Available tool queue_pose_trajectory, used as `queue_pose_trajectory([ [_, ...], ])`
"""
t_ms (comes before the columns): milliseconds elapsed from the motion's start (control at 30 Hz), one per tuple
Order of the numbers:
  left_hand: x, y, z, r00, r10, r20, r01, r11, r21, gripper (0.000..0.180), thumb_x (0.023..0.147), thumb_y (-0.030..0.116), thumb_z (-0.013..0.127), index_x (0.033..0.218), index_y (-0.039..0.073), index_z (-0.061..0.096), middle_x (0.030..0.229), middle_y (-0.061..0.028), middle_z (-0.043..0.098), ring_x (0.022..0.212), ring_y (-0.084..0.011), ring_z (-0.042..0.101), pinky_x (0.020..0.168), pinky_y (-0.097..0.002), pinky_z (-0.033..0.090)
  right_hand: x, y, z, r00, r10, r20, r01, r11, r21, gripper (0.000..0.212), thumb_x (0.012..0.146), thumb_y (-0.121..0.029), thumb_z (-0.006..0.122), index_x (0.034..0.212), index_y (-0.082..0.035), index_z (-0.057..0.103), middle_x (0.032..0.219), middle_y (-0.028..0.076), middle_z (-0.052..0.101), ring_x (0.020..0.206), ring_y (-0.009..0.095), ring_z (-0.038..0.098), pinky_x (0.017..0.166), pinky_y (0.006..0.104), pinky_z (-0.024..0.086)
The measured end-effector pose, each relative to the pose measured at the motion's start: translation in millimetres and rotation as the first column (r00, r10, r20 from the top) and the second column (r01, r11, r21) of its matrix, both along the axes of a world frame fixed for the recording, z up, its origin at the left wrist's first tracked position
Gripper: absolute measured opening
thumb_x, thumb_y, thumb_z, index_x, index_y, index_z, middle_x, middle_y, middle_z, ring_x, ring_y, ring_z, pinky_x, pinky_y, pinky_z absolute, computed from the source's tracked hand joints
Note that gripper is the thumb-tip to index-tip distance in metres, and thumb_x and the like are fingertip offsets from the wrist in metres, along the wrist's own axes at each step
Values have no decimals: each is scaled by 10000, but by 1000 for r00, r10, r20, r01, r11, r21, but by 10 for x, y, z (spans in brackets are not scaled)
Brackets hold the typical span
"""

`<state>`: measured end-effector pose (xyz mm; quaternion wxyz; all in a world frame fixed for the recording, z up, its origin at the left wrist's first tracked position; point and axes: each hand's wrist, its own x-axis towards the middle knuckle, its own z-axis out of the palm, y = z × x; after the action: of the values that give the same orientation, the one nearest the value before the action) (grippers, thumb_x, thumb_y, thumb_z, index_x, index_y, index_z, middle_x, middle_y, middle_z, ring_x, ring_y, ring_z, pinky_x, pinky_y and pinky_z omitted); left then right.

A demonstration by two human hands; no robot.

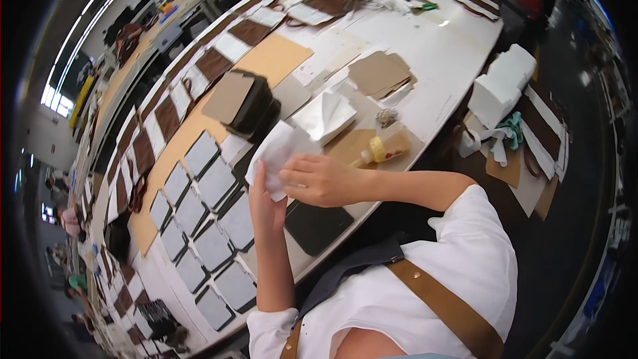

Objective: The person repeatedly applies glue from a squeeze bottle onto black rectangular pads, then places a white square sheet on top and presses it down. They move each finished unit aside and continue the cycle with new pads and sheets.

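Both hands are working above the worktop (458, 46) edge, holding a white sheet (279, 149). Dark panel (318, 226) is lying directly underneath. Glue bottle (387, 147) and folded white paper (325, 116) are crowding the far side, black stack (249, 103) sitting beyond. Grey panel rows (199, 219) are filling the left. Bare white surface is staying open further out, past the cardboard pieces (380, 74).

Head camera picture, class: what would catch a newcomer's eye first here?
First, the two hands at the centre, left hand and right hand, gripping a white sheet between them. Next, the rows of grey panels at lower left on the long white table, and a stack of white foam blocks at right.
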<state>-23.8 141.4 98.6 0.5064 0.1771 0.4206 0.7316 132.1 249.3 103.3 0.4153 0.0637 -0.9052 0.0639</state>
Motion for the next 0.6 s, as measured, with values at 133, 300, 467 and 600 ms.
queue_pose_trajectory([
  [133,-13,-247,15,971,161,-175,-160,987,19,374,1067,218,566,1383,18,559,1316,-83,638,1170,-187,641,984,-343,527,124,-92,41,992,-108,-69,76,932,-355,440,880,-151,750,1276,-31,599,1231,152,615,1140,314,603,1014,419,462],
  [300,78,-556,-2,973,40,-226,-62,994,-87,451,1065,328,583,1367,-7,575,1269,-85,648,1150,-160,622,977,-306,501,26,-163,-183,994,104,-45,-67,220,-973,361,943,-204,751,1225,-16,628,1126,72,664,1055,171,625,912,332,495],
  [467,53,-726,-287,946,73,-317,-120,984,-132,471,1078,414,535,1230,-5,687,1059,-35,711,924,-87,633,843,-265,519,106,-197,-408,979,166,118,102,104,-989,246,988,-193,707,1147,-15,652,965,-10,676,833,49,588,725,214,461],
  [600,71,-752,-295,946,19,-323,-66,988,-137,468,1094,378,500,1379,25,619,1198,-58,697,1042,-110,657,914,-277,537,32,-330,-405,988,156,-2,-2,-3,-1000,239,1000,-174,684,1169,-9,646,931,-8,689,802,47,597,713,213,467],
])
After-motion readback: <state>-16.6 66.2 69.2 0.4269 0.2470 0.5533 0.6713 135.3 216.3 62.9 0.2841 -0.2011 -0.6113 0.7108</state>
